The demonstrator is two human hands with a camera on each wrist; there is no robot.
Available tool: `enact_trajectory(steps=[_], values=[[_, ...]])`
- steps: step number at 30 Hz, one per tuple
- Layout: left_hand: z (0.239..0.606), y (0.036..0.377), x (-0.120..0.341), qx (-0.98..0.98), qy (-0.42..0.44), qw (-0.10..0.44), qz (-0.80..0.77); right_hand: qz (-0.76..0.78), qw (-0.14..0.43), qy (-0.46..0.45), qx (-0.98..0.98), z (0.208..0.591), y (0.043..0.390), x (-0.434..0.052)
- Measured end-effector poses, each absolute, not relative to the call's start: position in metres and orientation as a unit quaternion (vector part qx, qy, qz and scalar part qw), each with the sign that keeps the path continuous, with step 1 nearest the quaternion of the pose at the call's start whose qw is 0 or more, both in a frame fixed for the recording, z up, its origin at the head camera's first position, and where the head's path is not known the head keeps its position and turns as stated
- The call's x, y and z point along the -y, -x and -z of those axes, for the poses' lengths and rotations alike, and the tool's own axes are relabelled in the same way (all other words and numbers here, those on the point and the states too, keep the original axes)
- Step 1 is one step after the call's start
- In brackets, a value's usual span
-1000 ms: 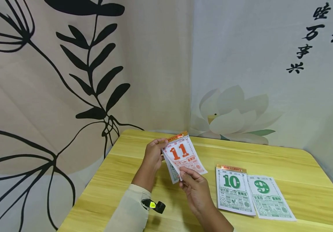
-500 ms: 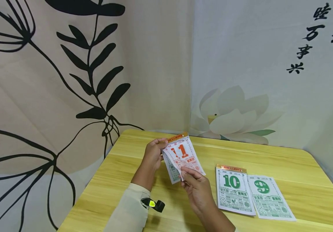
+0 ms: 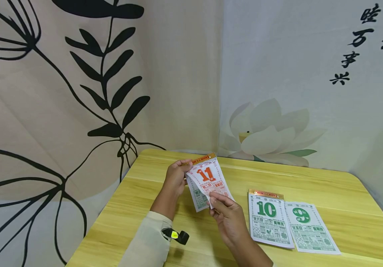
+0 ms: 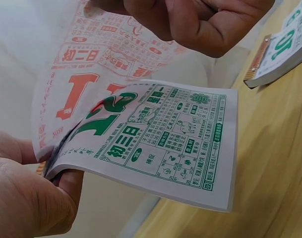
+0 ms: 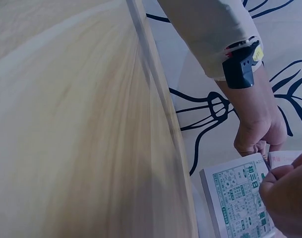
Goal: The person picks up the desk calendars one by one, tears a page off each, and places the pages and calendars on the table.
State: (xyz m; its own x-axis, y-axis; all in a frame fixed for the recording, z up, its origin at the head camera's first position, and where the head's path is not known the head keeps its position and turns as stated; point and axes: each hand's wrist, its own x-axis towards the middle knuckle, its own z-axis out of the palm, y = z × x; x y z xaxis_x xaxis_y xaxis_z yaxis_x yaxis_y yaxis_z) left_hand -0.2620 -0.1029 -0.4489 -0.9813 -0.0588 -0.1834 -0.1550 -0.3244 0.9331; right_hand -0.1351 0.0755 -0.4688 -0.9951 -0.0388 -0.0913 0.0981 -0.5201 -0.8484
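Yellow wooden table (image 3: 311, 185), leaf-print curtain (image 3: 61, 92), lotus wall hanging with calligraphy (image 3: 295, 92)

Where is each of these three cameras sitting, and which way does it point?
Head: worn on the head, looking down at the table; both hands and a sleeve show.
Left wrist: looks along the left hand at the calendar pad.
Right wrist: looks across at the left forearm; right hand at the corner.
All three share the pad.
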Motion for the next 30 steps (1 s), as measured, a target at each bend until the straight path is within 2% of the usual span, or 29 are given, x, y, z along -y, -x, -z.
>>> enact_trajectory(steps=[23, 30], values=[[0.450, 0.263, 0.106, -0.589, 0.098, 0.020, -0.802, 0.881, 0.029, 0.023, -0.472, 0.466, 0.133, -0.089], [0.450, 0.263, 0.109, -0.599, 0.100, 0.018, -0.794, 0.882, 0.023, 0.014, -0.471, 0.461, 0.134, -0.095]])
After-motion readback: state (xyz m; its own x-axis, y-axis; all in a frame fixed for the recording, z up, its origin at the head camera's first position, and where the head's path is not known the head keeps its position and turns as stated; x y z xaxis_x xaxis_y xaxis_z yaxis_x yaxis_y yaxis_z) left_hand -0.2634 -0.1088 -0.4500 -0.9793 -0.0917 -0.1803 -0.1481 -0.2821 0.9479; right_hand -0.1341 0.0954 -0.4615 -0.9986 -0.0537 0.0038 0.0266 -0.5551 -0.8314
